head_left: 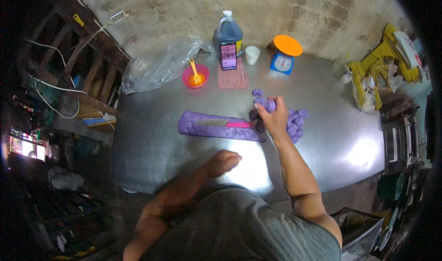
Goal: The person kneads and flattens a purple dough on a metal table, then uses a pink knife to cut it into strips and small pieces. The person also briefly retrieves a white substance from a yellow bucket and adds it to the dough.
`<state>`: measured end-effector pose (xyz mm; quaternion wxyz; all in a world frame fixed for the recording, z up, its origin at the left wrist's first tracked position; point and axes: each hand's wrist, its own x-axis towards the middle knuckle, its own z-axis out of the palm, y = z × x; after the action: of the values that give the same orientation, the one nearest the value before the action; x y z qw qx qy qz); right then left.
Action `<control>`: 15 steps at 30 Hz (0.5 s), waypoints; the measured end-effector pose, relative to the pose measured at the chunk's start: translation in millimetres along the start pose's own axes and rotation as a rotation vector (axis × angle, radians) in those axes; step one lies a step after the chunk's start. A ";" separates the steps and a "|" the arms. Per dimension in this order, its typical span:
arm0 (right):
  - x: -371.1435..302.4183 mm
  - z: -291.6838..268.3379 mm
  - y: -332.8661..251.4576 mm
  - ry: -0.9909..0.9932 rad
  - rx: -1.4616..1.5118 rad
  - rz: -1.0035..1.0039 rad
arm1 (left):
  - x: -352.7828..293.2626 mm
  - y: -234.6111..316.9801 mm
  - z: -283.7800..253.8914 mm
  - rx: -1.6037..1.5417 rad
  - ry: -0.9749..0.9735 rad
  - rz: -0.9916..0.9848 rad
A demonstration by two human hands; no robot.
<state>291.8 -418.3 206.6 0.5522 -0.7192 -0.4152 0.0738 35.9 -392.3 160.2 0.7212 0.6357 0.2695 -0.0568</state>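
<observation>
My right hand (276, 119) reaches over the table and grips a purple dough ball (268, 104) between thumb and fingers. More purple dough pieces (296, 123) lie clustered to its right, and a small purple lump (257, 92) sits just beyond. Two dark balls (259, 126) rest left of the hand. On the long flat slab of purple dough (193, 128) lies a knife (216, 122) with a pink handle, its blade pointing left. Nearer to me, my left hand (224, 162) is closed in a fist low over the metal table; the inside of its fingers is hidden.
Along the back of the metal table (152, 141) stand a pink bowl (188, 82) with a yellow brush (196, 72), a phone (228, 56) propped against a dark jug (229, 31) on a pink cloth (232, 80), a white cup (252, 55) and a blue scale (282, 63). Clear plastic (159, 63) covers the back left.
</observation>
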 end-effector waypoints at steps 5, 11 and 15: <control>-27.2 4.4 76.2 -0.139 -0.387 -0.278 | -11.4 -40.8 9.5 -0.320 0.119 0.028; -143.3 -3.0 124.6 -0.135 -0.429 0.227 | 22.8 -92.6 5.5 -0.265 0.163 -0.219; -112.3 -5.1 81.9 -0.338 -0.382 0.380 | 56.8 -55.8 24.1 -0.389 0.185 -0.338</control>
<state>264.7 -502.0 98.8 0.3065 -0.8521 -0.3657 0.2149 68.0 -410.6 85.6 0.7822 0.4336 0.4426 -0.0652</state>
